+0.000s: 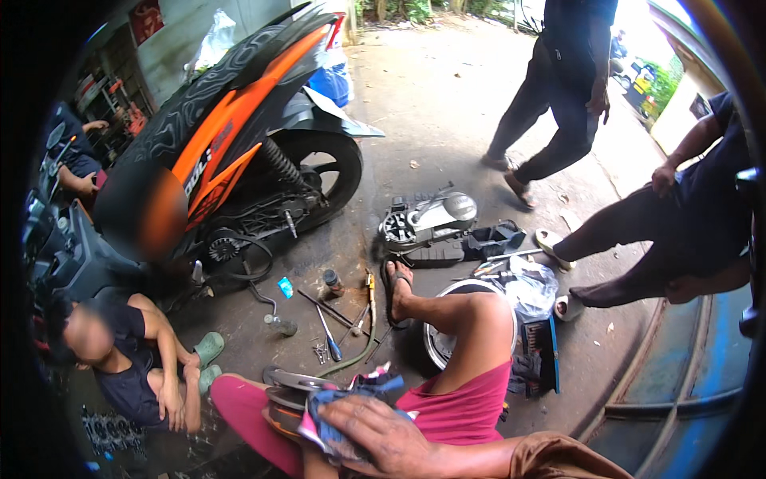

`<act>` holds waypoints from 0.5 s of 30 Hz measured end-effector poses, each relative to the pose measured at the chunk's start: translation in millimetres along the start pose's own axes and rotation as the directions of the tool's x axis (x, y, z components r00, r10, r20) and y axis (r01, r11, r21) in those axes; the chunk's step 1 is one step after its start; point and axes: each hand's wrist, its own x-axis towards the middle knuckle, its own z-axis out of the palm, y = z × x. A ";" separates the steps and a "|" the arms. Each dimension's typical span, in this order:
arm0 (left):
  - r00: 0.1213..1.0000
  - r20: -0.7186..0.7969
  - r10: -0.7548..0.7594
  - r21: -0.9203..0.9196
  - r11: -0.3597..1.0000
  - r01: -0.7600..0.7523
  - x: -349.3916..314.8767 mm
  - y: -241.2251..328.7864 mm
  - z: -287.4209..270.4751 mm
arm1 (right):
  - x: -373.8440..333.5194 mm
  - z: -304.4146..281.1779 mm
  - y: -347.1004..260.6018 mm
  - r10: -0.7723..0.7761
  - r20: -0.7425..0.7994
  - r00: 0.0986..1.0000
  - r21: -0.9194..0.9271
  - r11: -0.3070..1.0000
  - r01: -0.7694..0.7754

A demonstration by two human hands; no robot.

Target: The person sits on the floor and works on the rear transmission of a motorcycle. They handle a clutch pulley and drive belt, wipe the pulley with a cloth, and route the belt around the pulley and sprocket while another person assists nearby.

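Our right hand (375, 435) lies flat, pressing a blue rag (339, 415) onto the round metal disc (291, 395) on our lap; disc sits at ten o'clock from the palm, face up; left hand unseen, grip unknown

The right hand (375, 435) enters from the lower right edge of the view, its forearm bare up to a rolled brown sleeve. It lies palm down, knuckles up, fingers (339, 423) spread and curled over a rag (343, 415) bunched beneath it, pressing down in the person's lap. The wrist is roughly straight, the forearm running almost level across the lower edge. The left hand does not show anywhere (possibly hidden beneath the right, which cannot be confirmed). Both knees are raised, one bare foot flat ahead.
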 end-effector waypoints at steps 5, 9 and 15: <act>0.987 0.093 -0.127 -0.153 0.978 0.141 14.9 -3.4 -29.5 | -23.8 27.2 30.0 0.034 -0.192 0.981 0.048 0.999 -0.026; 0.971 0.153 -0.183 -0.207 0.955 0.212 21.4 -8.4 -39.8 | -29.3 34.5 34.8 0.183 -0.284 0.941 0.100 0.982 -0.161; 0.941 0.232 -0.245 -0.224 0.928 0.297 16.2 -16.7 -34.8 | -55.4 54.0 46.0 0.534 -0.118 0.837 0.544 0.740 -0.395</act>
